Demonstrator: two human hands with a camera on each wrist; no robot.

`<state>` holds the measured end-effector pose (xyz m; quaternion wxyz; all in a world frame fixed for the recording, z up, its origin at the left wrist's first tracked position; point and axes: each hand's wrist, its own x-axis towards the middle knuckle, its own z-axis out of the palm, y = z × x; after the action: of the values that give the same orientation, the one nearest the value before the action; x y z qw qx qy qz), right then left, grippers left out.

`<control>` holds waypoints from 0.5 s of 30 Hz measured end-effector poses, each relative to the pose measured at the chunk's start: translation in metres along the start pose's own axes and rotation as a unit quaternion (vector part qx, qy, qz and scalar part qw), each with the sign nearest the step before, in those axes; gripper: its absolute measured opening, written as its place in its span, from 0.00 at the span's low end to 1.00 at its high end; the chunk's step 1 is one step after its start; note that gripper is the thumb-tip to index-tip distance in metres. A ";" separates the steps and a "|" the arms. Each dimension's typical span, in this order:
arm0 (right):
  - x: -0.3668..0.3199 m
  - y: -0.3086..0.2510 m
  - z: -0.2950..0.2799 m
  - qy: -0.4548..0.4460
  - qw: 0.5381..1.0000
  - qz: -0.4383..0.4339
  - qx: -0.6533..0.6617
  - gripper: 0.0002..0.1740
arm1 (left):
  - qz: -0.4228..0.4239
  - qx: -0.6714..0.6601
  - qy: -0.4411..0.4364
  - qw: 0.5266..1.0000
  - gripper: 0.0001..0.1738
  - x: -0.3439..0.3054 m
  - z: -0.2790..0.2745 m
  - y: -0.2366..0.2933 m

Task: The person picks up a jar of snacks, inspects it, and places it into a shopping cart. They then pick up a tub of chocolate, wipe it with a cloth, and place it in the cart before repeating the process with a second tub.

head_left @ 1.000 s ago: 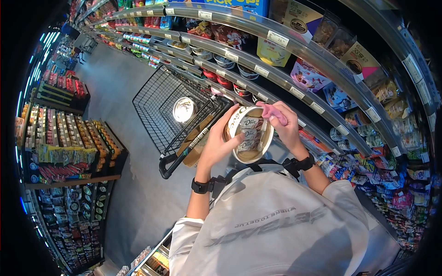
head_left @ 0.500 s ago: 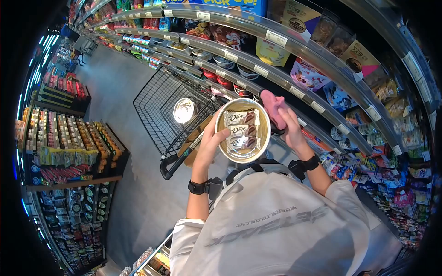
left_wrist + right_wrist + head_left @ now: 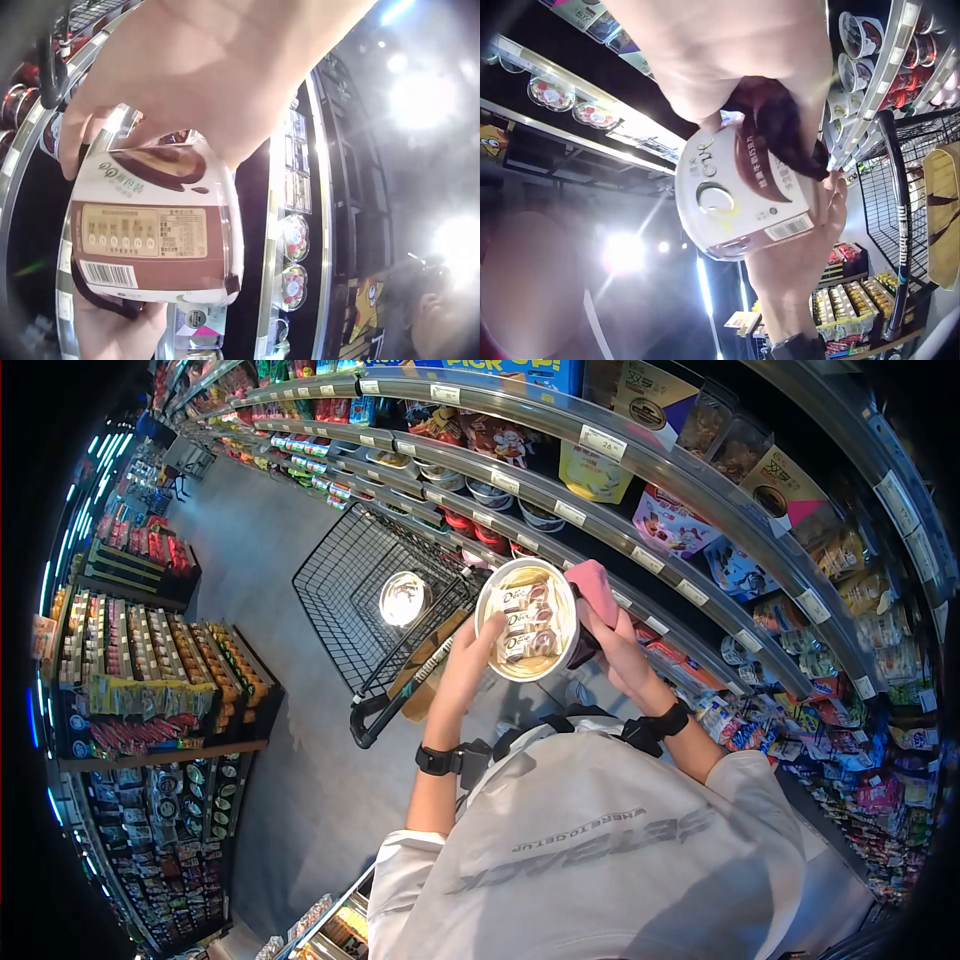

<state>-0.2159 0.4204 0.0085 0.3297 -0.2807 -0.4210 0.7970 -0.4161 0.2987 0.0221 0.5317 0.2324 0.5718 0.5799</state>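
Observation:
A round Dove tub (image 3: 541,658) is held in front of the chest, its clear top facing up over wrapped chocolates. The left hand (image 3: 463,670) grips its left side, thumb over the top edge. At its right side, the right hand (image 3: 625,652) holds a pink and dark cloth (image 3: 596,592) against the tub. The left wrist view shows the brown label and barcode on the tub (image 3: 150,232), with the right hand (image 3: 120,334) below. In the right wrist view, dark cloth (image 3: 784,127) lies between the right hand (image 3: 727,52) and the tub (image 3: 727,187).
A black wire cart (image 3: 345,585) stands ahead to the left, holding a shiny round container (image 3: 402,599) and a cardboard piece (image 3: 425,695). Stocked shelves (image 3: 560,510) curve along the right, and snack racks (image 3: 160,680) stand across the grey floor (image 3: 310,790).
The tub has turned top-up from a tilt and most recently risen slightly. The cloth has gone from its upper rim to its right side, with the right hand.

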 end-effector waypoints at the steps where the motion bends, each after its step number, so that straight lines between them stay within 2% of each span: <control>1: 0.001 0.004 -0.001 0.006 1.000 -0.009 -0.027 0.25 | 0.051 0.015 0.039 0.998 0.26 -0.001 0.008 0.000; 3: 0.002 0.007 0.003 0.018 0.996 -0.029 -0.082 0.26 | 0.100 0.028 0.089 0.991 0.25 0.001 0.018 -0.004; 4: 0.000 0.005 0.007 0.024 0.992 -0.069 -0.104 0.24 | 0.125 0.036 0.112 0.985 0.25 0.003 0.020 -0.003; 6: -0.014 -0.003 0.022 0.038 0.978 -0.144 -0.146 0.20 | 0.091 -0.039 0.081 0.992 0.23 0.003 0.020 0.002; 8: -0.025 -0.011 0.031 0.004 0.967 -0.181 -0.178 0.18 | 0.033 -0.107 0.057 0.992 0.24 0.002 0.013 0.006; 9: -0.029 -0.010 0.030 -0.017 0.961 -0.195 -0.197 0.17 | 0.030 -0.153 0.015 0.988 0.25 0.002 0.005 -0.002; 11: -0.030 -0.012 0.034 -0.053 0.948 -0.235 -0.210 0.16 | 0.003 -0.272 -0.009 0.962 0.27 0.002 -0.007 -0.025; 14: -0.026 -0.009 0.034 -0.084 0.906 -0.292 -0.294 0.24 | -0.032 -0.385 -0.047 0.921 0.30 0.010 -0.013 -0.038; 15: -0.029 -0.013 0.044 -0.080 0.916 -0.292 -0.264 0.27 | -0.033 -0.412 -0.072 0.908 0.30 0.012 -0.013 -0.039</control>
<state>-0.2258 0.3827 0.0456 0.4271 -0.1571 -0.7042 0.5450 -0.4181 0.2954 -0.0204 0.6386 0.0146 0.2492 0.7279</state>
